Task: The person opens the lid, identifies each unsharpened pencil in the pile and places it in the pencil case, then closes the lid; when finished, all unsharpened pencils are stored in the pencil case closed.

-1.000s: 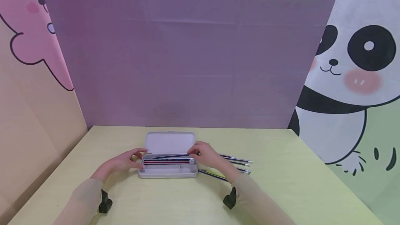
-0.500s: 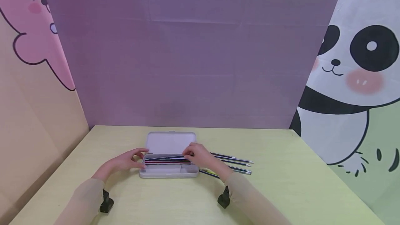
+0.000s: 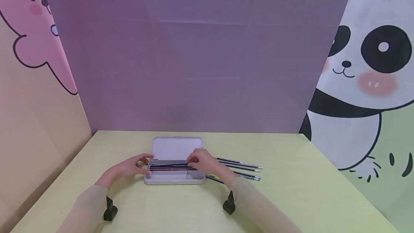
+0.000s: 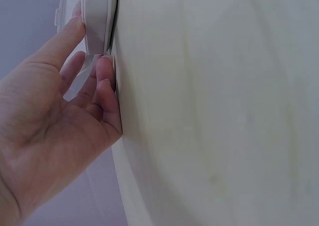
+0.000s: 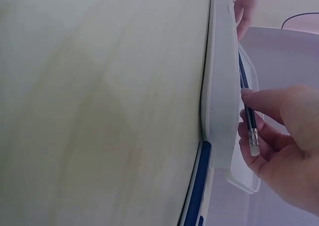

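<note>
An open white pencil case [image 3: 165, 181] lies on the table, its lid [image 3: 176, 147] folded back. My left hand [image 3: 130, 165] holds the case's left end; in the left wrist view the thumb lies along one side and the other fingers bend at the end. Between the thumb and fingers of my right hand [image 3: 205, 163] is a dark pencil [image 5: 250, 117] with a white eraser, pinched near the eraser end. That pencil lies over the case's back compartment, slightly tilted. Several pencils [image 3: 168, 169] rest in that compartment, partly hidden by the right hand.
Several dark pencils [image 3: 247, 166] with white erasers lie on the table right of the case, partly behind the right forearm. Something yellow-green [image 3: 217, 177] shows among them. A purple panel [image 3: 194, 82] stands behind the table [image 3: 155, 208].
My right hand has moved left and slightly down with the pencil, bringing it further over the back compartment. The left hand has kept its place at the case's end.
</note>
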Tool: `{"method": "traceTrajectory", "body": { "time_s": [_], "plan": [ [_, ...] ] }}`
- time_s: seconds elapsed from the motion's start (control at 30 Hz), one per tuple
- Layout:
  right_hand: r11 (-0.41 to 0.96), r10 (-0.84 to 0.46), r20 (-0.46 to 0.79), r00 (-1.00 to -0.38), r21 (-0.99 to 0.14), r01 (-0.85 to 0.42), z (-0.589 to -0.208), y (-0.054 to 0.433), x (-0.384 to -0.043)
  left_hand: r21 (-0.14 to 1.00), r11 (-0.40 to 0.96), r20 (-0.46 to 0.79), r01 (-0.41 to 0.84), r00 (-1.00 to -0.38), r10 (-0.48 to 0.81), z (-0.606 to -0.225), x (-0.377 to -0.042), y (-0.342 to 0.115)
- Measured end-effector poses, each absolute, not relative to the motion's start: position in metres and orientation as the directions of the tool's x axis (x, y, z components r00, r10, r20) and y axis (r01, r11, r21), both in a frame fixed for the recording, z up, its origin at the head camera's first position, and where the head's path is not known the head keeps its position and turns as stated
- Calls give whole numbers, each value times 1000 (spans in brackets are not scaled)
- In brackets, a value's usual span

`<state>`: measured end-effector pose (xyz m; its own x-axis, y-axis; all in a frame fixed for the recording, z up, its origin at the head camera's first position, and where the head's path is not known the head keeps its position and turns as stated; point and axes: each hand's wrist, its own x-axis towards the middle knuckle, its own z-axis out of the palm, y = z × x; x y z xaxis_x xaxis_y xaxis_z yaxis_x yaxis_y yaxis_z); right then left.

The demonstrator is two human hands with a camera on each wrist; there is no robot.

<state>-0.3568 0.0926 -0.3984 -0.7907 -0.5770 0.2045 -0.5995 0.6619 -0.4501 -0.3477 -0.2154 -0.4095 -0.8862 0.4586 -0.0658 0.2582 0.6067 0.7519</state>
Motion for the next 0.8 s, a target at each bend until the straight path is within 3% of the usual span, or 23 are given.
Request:
{"method": "traceTrajectory", "body": {
  "time_s": [0.8],
  "plan": [
    [648, -568, 198, -799, -492, -582, -395, 97, -357, 745, 626, -89, 229, -897, 434, -409, -346, -213]
  ]
}}
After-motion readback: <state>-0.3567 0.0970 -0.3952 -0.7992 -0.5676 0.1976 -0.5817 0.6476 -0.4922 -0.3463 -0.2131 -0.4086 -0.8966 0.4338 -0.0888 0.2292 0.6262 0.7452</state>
